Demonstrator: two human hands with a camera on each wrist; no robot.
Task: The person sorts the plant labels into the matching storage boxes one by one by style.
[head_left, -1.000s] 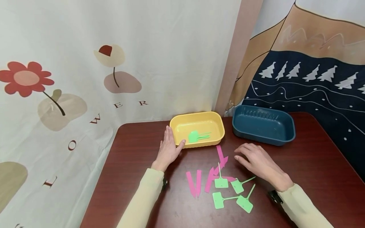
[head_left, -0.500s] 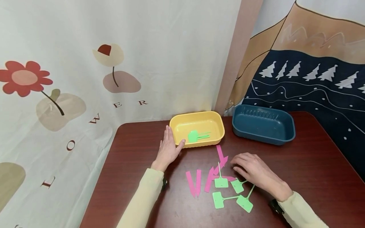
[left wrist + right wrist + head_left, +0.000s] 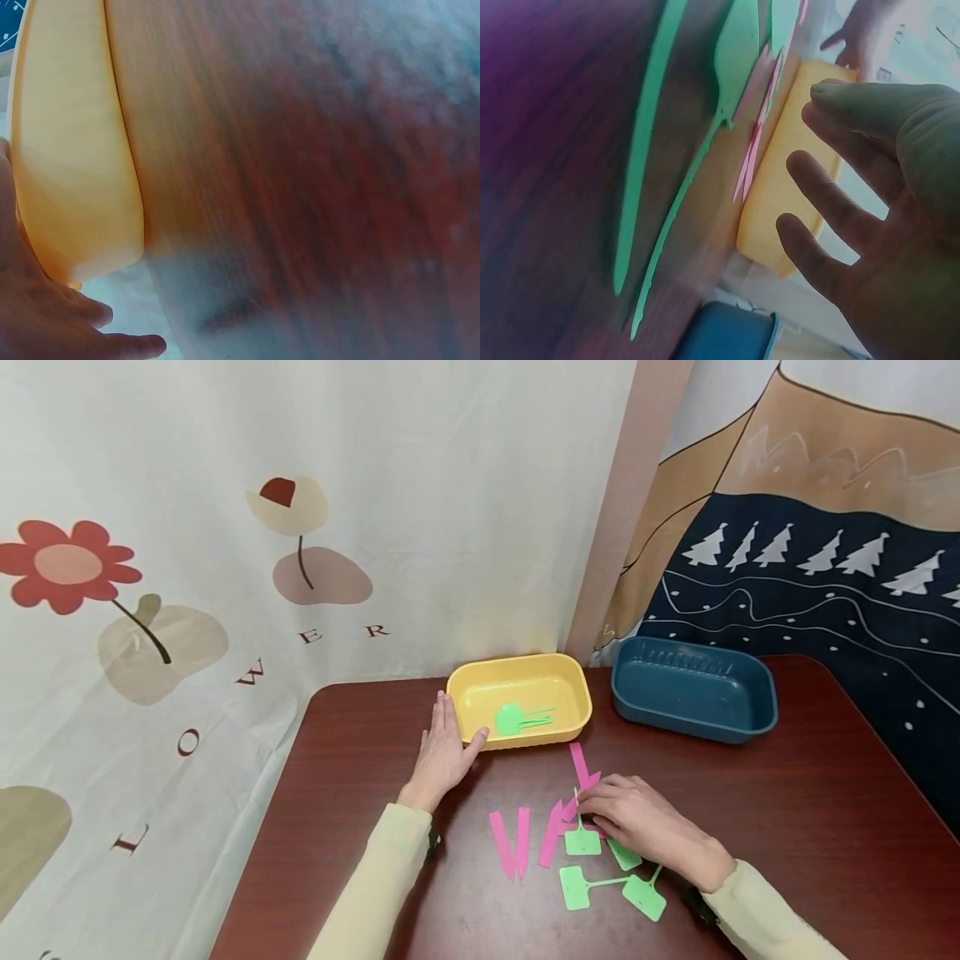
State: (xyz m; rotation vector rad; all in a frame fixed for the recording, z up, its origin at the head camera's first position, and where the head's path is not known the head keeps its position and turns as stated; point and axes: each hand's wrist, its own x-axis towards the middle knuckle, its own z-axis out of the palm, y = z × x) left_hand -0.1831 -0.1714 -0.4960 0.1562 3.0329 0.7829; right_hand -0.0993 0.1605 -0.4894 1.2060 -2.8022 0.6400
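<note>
My left hand [image 3: 441, 762] rests against the front left corner of a yellow tray [image 3: 525, 741], thumb along its front wall and fingers straight beside its left side. Several green plant labels [image 3: 510, 719] lie in that tray. My right hand [image 3: 648, 827] hovers low over the table, its fingertips near the stem of a T-shaped green plant label [image 3: 582, 842]. In the right wrist view its fingers are loosely bent and hold nothing. It partly hides another green label [image 3: 624, 854]. Flat pink plant labels [image 3: 522, 843], pointed at one end, lie around and under the green ones.
A dark blue tray [image 3: 693, 697] stands at the back right, beside the yellow one. Two more green labels [image 3: 575, 889] lie nearer the front of the brown table [image 3: 345, 752]. Printed curtains [image 3: 450, 527] hang close behind the table.
My right hand has moved left and toward the front, from beside the blue tray to over the labels. The left hand and both trays stay where they were.
</note>
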